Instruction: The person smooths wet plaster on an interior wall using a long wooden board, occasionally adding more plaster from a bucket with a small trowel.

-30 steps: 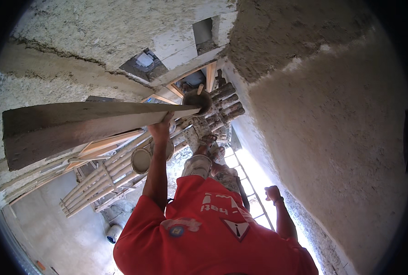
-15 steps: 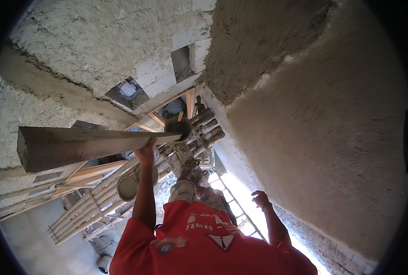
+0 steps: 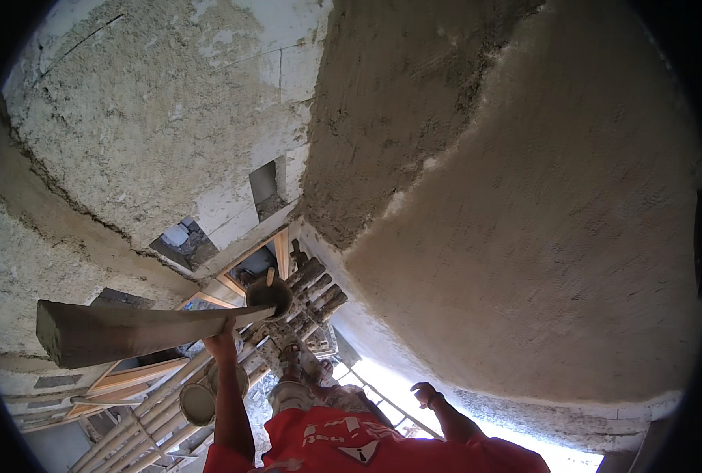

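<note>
My left hand (image 3: pixel 223 345) is wrapped round a long straight plank (image 3: pixel 134 329) with a dull, mortar-stained surface. One end of it comes close to the camera on the left. The other end reaches toward a dark round bucket (image 3: pixel 270 295) that has a light handle sticking up out of it. On the right, my right hand (image 3: pixel 423 393) hangs in the air with its fingers loosely apart and nothing in them. It is nearest to the plastered wall, without touching it. My feet are on a mortar-splashed board (image 3: pixel 272 347) below.
Bamboo poles (image 3: pixel 142 430) and dark logs (image 3: pixel 319 296) form a scaffold high over the ground. Two round containers (image 3: pixel 198 404) stand by the poles. A ladder (image 3: pixel 382 402) lies below at the right. A smooth plastered wall (image 3: pixel 540 260) meets a rough, patchy wall (image 3: pixel 154 118) with openings.
The view has tilted upward and turned, so the scaffold, my body and both hands sit lower in the picture. My left hand keeps its hold on the plank; my right hand stays free.
</note>
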`<act>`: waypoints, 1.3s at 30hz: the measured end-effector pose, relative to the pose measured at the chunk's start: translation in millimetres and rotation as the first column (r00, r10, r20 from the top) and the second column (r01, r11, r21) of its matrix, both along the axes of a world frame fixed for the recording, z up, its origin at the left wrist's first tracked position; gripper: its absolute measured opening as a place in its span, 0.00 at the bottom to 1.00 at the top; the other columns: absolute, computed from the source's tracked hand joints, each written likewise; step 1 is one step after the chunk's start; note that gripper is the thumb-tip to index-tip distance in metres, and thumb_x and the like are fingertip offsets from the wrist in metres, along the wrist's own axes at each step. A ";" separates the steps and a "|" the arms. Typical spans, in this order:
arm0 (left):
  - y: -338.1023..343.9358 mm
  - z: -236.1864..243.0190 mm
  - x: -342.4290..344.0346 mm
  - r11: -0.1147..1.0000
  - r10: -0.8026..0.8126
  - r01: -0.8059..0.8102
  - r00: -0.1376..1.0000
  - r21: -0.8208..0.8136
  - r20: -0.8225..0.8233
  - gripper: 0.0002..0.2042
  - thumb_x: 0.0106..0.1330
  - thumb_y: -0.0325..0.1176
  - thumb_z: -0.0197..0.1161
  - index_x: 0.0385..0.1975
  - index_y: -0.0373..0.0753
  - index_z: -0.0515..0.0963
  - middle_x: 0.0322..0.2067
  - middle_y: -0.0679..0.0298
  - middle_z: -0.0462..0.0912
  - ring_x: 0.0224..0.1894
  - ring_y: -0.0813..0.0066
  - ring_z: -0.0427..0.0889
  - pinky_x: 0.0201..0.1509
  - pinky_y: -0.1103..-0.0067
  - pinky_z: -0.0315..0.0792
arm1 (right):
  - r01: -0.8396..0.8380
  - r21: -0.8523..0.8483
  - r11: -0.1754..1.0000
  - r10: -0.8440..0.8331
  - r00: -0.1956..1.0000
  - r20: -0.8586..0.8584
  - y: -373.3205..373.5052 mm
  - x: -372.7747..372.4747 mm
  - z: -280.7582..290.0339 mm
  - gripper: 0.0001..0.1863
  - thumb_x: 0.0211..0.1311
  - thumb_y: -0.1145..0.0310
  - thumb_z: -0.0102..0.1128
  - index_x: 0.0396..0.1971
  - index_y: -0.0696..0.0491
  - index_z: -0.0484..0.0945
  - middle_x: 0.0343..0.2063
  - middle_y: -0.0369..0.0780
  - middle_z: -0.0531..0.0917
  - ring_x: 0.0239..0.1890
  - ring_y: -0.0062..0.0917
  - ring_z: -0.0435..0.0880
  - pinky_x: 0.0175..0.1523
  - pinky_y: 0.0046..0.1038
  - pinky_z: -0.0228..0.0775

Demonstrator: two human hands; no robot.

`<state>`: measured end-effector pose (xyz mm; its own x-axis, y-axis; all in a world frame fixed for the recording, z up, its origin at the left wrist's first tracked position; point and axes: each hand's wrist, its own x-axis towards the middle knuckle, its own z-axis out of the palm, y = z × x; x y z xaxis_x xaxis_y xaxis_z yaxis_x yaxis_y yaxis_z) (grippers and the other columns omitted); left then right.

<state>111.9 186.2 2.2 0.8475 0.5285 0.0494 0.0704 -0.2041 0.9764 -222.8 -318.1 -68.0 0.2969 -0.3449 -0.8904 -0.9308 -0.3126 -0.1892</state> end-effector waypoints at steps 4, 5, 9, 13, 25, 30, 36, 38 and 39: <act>5.4 7.3 5.5 0.999 -0.030 0.031 0.999 0.044 -0.030 0.14 0.45 0.31 0.74 0.30 0.32 0.81 0.30 0.57 0.83 0.33 0.64 0.80 0.43 0.71 0.71 | -0.215 0.112 0.970 0.214 0.977 0.021 12.1 43.9 20.9 0.24 0.47 0.83 0.47 0.47 0.51 0.77 0.31 0.42 0.81 0.25 0.22 0.79 0.34 0.31 0.81; 3.6 10.6 8.6 0.999 -0.012 0.012 1.000 0.031 -0.006 0.14 0.45 0.30 0.74 0.31 0.32 0.80 0.31 0.57 0.83 0.33 0.64 0.79 0.43 0.71 0.71 | -0.177 0.102 0.979 0.174 0.984 0.040 15.3 59.3 23.9 0.24 0.47 0.83 0.47 0.47 0.53 0.76 0.29 0.42 0.81 0.24 0.21 0.78 0.33 0.29 0.80; 16.0 -1.2 11.5 1.000 0.003 -0.002 1.000 -0.018 0.020 0.14 0.45 0.29 0.74 0.31 0.32 0.80 0.31 0.59 0.83 0.33 0.66 0.79 0.43 0.72 0.71 | -0.280 0.038 0.959 0.266 0.940 0.215 33.5 104.4 36.2 0.23 0.42 0.84 0.51 0.44 0.56 0.77 0.20 0.36 0.79 0.19 0.17 0.76 0.25 0.24 0.74; 21.2 1.3 13.8 0.997 -0.072 0.070 0.996 -0.042 -0.053 0.15 0.45 0.28 0.74 0.33 0.31 0.79 0.32 0.59 0.82 0.35 0.68 0.79 0.44 0.72 0.71 | -0.407 -0.004 0.913 0.388 0.868 0.309 30.0 121.6 21.7 0.20 0.48 0.80 0.42 0.41 0.54 0.78 0.14 0.37 0.78 0.16 0.22 0.79 0.22 0.25 0.74; 9.3 18.6 27.7 0.989 -0.087 0.092 0.995 0.117 -0.054 0.13 0.48 0.24 0.72 0.33 0.32 0.79 0.32 0.60 0.81 0.33 0.70 0.78 0.43 0.74 0.71 | -0.080 0.135 0.988 0.059 0.986 0.154 48.2 118.5 12.3 0.16 0.49 0.81 0.44 0.38 0.56 0.78 0.14 0.38 0.78 0.16 0.23 0.80 0.22 0.25 0.76; 5.8 14.3 28.2 0.993 -0.060 0.071 0.991 0.094 -0.116 0.13 0.48 0.27 0.73 0.33 0.33 0.79 0.32 0.59 0.82 0.34 0.68 0.79 0.42 0.72 0.72 | -0.144 0.189 0.971 0.131 0.988 0.080 43.7 109.6 -35.3 0.21 0.46 0.82 0.39 0.37 0.56 0.79 0.14 0.40 0.78 0.17 0.26 0.81 0.22 0.27 0.75; 4.0 28.3 22.2 0.963 -0.110 0.139 0.984 0.229 -0.138 0.11 0.50 0.29 0.71 0.32 0.34 0.80 0.30 0.58 0.82 0.32 0.66 0.80 0.41 0.73 0.72 | -0.627 0.171 0.760 0.586 0.775 0.237 43.1 153.7 -124.4 0.22 0.42 0.84 0.40 0.36 0.56 0.80 0.18 0.45 0.80 0.19 0.29 0.82 0.23 0.29 0.75; 7.9 18.9 20.8 0.916 -0.128 0.185 0.976 0.355 -0.178 0.11 0.50 0.27 0.70 0.33 0.33 0.80 0.31 0.59 0.82 0.33 0.67 0.80 0.42 0.74 0.72 | -0.918 0.003 0.397 0.838 0.364 0.407 38.7 172.4 -178.9 0.19 0.42 0.84 0.46 0.34 0.56 0.80 0.25 0.45 0.82 0.24 0.28 0.83 0.28 0.30 0.76; 10.2 12.2 19.7 0.885 -0.138 0.211 0.970 0.416 -0.199 0.11 0.51 0.26 0.69 0.34 0.32 0.80 0.31 0.59 0.82 0.33 0.68 0.80 0.43 0.74 0.72 | -0.981 -0.173 0.084 0.898 -0.001 0.441 40.7 190.8 -201.3 0.17 0.42 0.83 0.49 0.33 0.56 0.81 0.29 0.45 0.83 0.27 0.28 0.83 0.31 0.30 0.76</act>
